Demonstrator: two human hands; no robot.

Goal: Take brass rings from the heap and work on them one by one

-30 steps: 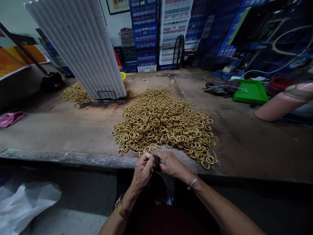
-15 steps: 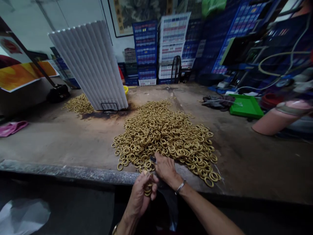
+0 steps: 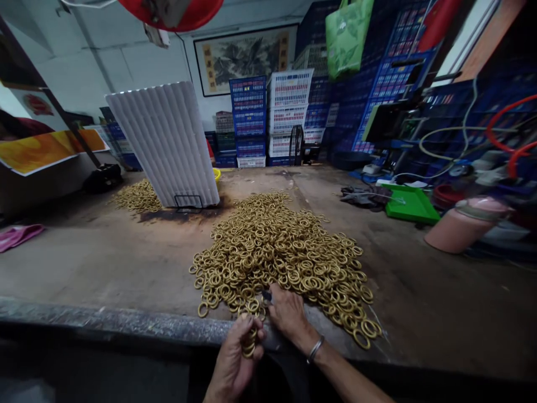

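Observation:
A big heap of brass-coloured rings (image 3: 289,246) spreads over the worktable (image 3: 84,268) toward its front edge. My left hand (image 3: 239,350), just off that edge, curls its fingers around several brass rings (image 3: 249,344). At the front of the heap is my right hand (image 3: 289,313), back upward and a metal bangle (image 3: 315,349) on its wrist. A small dark piece (image 3: 267,295) shows at its fingertips; whether it is a tool or a finger cover I cannot make out. The right fingers are bent together, and their undersides are hidden.
A white corrugated panel (image 3: 168,145) stands on a wire holder at the back left, beside a smaller ring pile (image 3: 136,197). To the right are a green tray (image 3: 411,204), a pink cylinder (image 3: 465,224) and a dark cloth (image 3: 364,196). Stacked crates (image 3: 247,117) rise behind.
The view has tilted up, so everything sits lower in the picture. My left hand still holds rings near the edge, and my right hand stays at the front of the heap.

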